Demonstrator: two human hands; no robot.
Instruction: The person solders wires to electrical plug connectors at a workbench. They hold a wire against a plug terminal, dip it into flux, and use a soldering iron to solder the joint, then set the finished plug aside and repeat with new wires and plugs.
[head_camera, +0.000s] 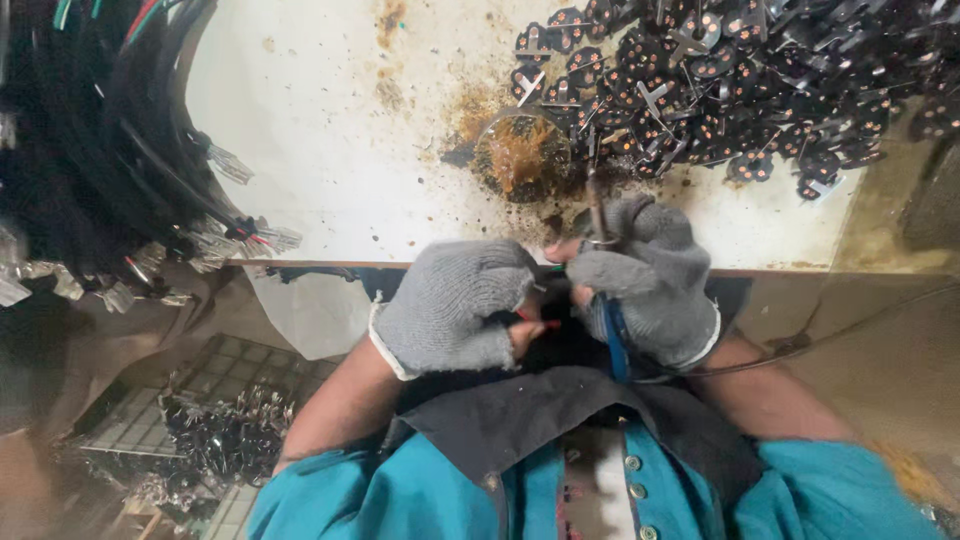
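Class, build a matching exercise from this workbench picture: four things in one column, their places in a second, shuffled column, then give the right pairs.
Things
1. Pile of small black plug parts with copper pins
2. Bundle of black cables with clear-sleeved ends
3. Round rusty-brown tin
4. Thin blue-handled tool

Places
A. Gripped in the right hand in a grey knitted glove
B. Far right of the white tabletop
C. Left edge of the tabletop
D. Tabletop middle, just beyond the hands

Pairs: 1-B, 2-C, 3-D, 4-A
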